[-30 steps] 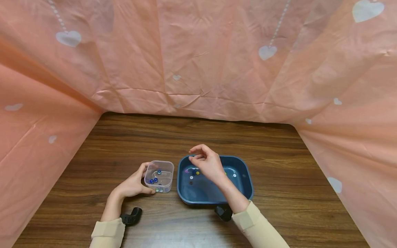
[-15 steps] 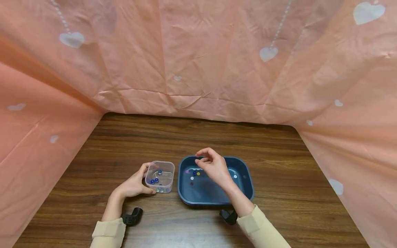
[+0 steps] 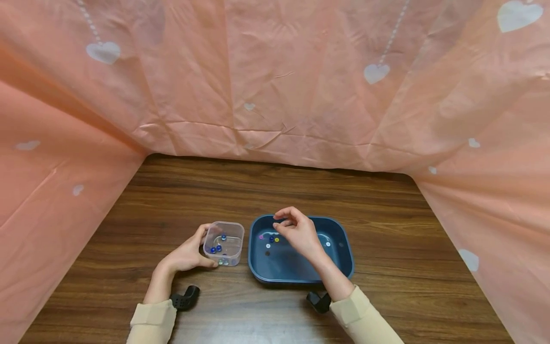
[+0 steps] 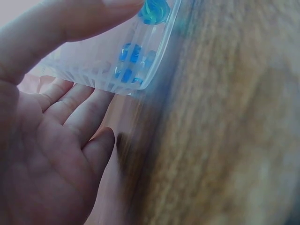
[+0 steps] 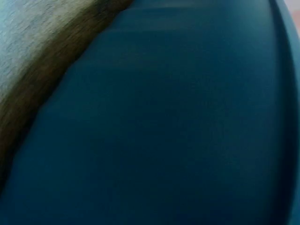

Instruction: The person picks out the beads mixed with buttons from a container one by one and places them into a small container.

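My left hand holds a small clear plastic box from its left side, thumb along the front and fingers at the back. Several blue glass marbles lie in the box; in the left wrist view a blue-green swirled marble shows through the wall. Over the dark blue basin hovers my right hand, fingers bent, with a gap between thumb and index finger and nothing visible in it. The right wrist view shows mostly the basin's blue wall.
Small round pieces are scattered in the basin, among them a yellow one, a white one and a pink one. The wooden table is enclosed by a peach curtain at the back and sides.
My right hand has shifted slightly right over the basin, mostly in the first half second. The left hand keeps its hold on the box. The whole head view has drifted a little.
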{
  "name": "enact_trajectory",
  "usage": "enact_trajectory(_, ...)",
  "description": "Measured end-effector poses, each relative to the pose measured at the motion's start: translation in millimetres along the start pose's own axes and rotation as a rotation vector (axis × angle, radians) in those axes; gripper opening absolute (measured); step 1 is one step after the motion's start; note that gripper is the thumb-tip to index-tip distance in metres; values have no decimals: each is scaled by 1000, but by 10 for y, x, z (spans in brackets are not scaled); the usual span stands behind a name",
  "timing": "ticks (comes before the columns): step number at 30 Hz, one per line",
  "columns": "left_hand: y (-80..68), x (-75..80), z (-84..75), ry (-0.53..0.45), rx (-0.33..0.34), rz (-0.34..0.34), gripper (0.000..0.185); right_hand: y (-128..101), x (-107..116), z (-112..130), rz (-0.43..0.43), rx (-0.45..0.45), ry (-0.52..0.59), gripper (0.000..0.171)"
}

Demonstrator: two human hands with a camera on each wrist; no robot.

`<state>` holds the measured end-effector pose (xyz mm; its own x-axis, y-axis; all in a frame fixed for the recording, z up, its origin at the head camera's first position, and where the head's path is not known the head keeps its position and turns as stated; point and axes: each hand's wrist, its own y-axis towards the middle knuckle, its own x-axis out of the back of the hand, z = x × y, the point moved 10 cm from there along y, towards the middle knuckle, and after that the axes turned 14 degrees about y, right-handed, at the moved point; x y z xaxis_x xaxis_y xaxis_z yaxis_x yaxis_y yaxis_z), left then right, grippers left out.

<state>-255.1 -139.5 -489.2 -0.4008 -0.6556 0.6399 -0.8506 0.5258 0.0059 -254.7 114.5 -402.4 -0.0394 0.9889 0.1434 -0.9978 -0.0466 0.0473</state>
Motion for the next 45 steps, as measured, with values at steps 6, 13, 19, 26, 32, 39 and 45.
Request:
enact_trajectory(6, 11, -4, -9, 5, -5, 0, 88, 14, 7, -54, 8, -5, -5, 18)
enact_trajectory(13, 21, -9, 3, 18, 5, 1, 87, -1, 18, -86, 17, -5, -15, 19)
enact_trajectory(19, 19, -12, -4, 15, 3, 0, 87, -15, 31, -138, 21, 0, -20, 18)
enact_trajectory(26, 3, -3, -17, 26, -7, -7, 87, -19, 10, -204, 52, -10, -11, 18)
enact_trajectory(32, -6, -5, -24, 11, -9, -1, 87, 2, -22, -229, 68, 0, -39, 17)
enact_trajectory(39, -1, -4, -19, 11, -10, -2, 87, 29, -100, -235, 91, 37, -99, 17)
enact_trajectory(45, 6, -18, 5, 15, 0, -2, 87, 43, -148, -308, 121, -5, -122, 18)
